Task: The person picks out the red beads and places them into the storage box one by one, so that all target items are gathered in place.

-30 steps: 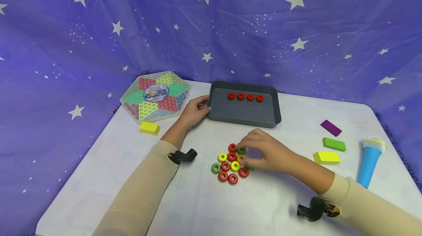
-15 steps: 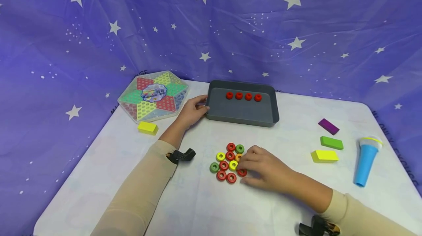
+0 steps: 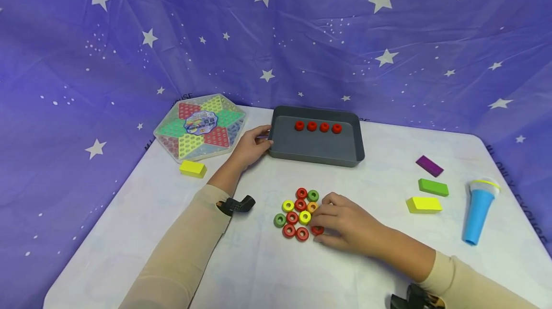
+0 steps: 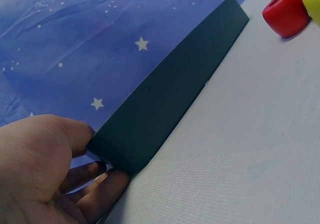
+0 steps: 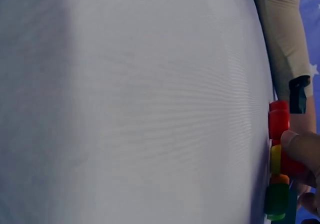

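While left hand (image 3: pixel 252 147) grips tray (image 3: pixel 316 155)

Backdrop cloth (image 3: pixel 388 26): purple-blue with white stars and speckles. Table (image 3: pixel 258 270): white. Tray (image 3: pixel 316 153) near the table's far edge: dark grey, holding four red rings (image 3: pixel 317 127) in a row. Loose ring cluster (image 3: pixel 297 213) mid-table: mostly red, two yellow, two green, one orange. Hexagonal game box (image 3: pixel 200 127) at the far left corner: clear lid, star pattern of red, green and yellow triangles, blue centre label. Yellow block (image 3: pixel 192 168) just by it. Toward the right edge: purple block (image 3: pixel 429 165), green block (image 3: pixel 433 187), yellow block (image 3: pixel 424 204), toy microphone (image 3: pixel 478 211) light blue with yellow-white head. Sleeves (image 3: pixel 185 251): beige.
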Demonstrator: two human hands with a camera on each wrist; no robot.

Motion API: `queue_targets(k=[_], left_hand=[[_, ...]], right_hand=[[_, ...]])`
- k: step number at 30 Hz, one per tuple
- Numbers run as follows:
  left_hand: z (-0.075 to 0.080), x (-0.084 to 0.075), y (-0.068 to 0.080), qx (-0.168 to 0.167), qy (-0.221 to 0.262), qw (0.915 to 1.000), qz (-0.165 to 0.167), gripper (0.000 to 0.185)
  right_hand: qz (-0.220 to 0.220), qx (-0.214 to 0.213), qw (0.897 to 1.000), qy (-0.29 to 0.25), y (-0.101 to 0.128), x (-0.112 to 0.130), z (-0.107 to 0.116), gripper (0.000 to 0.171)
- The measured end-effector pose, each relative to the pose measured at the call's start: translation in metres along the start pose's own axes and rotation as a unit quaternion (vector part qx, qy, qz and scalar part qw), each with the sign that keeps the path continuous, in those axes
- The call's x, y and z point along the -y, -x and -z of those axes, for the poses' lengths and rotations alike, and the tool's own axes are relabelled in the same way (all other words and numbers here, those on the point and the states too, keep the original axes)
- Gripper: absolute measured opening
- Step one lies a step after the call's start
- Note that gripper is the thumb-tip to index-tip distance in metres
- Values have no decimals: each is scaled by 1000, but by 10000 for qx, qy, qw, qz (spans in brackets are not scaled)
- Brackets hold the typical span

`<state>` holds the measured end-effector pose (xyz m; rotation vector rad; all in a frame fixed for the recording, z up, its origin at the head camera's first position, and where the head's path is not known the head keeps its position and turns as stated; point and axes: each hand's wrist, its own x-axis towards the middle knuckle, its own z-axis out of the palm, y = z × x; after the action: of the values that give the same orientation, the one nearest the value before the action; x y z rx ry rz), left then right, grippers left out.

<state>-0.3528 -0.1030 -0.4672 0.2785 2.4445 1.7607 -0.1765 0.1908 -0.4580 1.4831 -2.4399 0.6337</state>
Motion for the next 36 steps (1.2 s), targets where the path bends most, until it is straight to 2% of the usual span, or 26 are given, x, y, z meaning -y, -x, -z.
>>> queue_targets(k=[8,15,21,36], left_hand=[[0,3,-1,24,-6,10000,-11,55],[1,3,-1,32,-64,10000,-7,55],[2,1,-1,62,-79,9999,20,56],[1,2,-1,82,44,10000,-21,56]], right_hand=[[409,-470,9979,-157,-11,-3,12,31],[276,-418,9981,-348,-25,-8,30,32],[369,-367,9982,-300,-40,-21,48,29],[-330,29,9990,-308,-90,-57,93,24]])
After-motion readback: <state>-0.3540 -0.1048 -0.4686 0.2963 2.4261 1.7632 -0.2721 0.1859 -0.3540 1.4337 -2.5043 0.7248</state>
